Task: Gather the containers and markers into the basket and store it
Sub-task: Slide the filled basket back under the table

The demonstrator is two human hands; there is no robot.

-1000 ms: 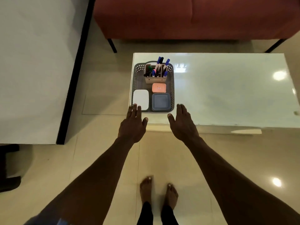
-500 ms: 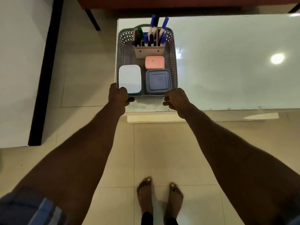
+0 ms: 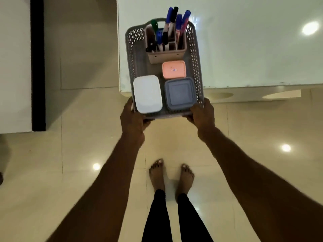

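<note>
In basket [image 3: 132,55], three lidded containers [image 3: 147,94], markers [image 3: 172,20]

A glossy white tabletop [image 3: 244,49] fills the upper right, with a bright ceiling light reflected in it. Below it lies a floor [image 3: 87,154] of large cream tiles with thin grout lines and several small light reflections. At the far left stands a white panel [image 3: 14,67] edged by a black strip [image 3: 37,67].

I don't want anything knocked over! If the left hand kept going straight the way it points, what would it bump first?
Probably the white container, just beyond the left hand gripping the basket.
</note>
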